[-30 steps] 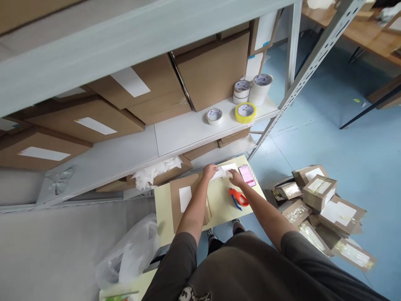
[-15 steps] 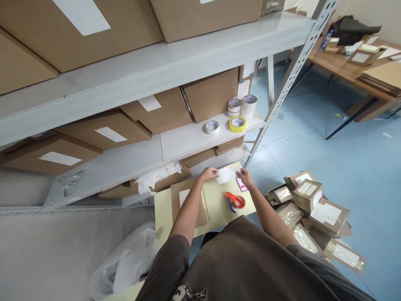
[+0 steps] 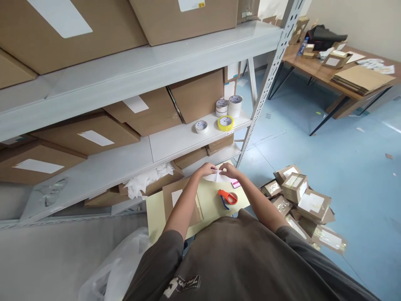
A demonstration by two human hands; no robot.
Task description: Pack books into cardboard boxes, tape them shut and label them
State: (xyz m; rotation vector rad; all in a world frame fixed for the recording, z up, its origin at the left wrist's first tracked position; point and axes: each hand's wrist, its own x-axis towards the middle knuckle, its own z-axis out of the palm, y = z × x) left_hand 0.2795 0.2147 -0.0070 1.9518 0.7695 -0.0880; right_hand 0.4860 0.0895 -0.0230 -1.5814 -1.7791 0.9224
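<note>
A white sheet of paper (image 3: 215,177), creased upward in the middle, is held above the pale yellow table (image 3: 210,200). My left hand (image 3: 208,169) pinches it at the upper left, and my right hand (image 3: 229,170) pinches it near the crease, the two sets of fingertips close together. Just under my right hand lies a phone with a pink screen (image 3: 235,183). Nearer to me rests an orange tape dispenser (image 3: 228,197) with a blue part. On the table's left, partly behind my left forearm, is a flat cardboard piece (image 3: 171,198) bearing a white label.
Metal shelving (image 3: 200,144) with large cardboard boxes (image 3: 197,96) stands in front. Several tape rolls (image 3: 225,123) sit on its middle shelf. A pile of small taped boxes (image 3: 294,186) lies on the floor at right. Left of me is a clear plastic bag (image 3: 115,259); a wooden table (image 3: 313,69) stands at far right.
My hands have come together, the right one moving left toward the left one. The paper, flat and stretched out before, now bends into a crease. The view has shifted somewhat to the right.
</note>
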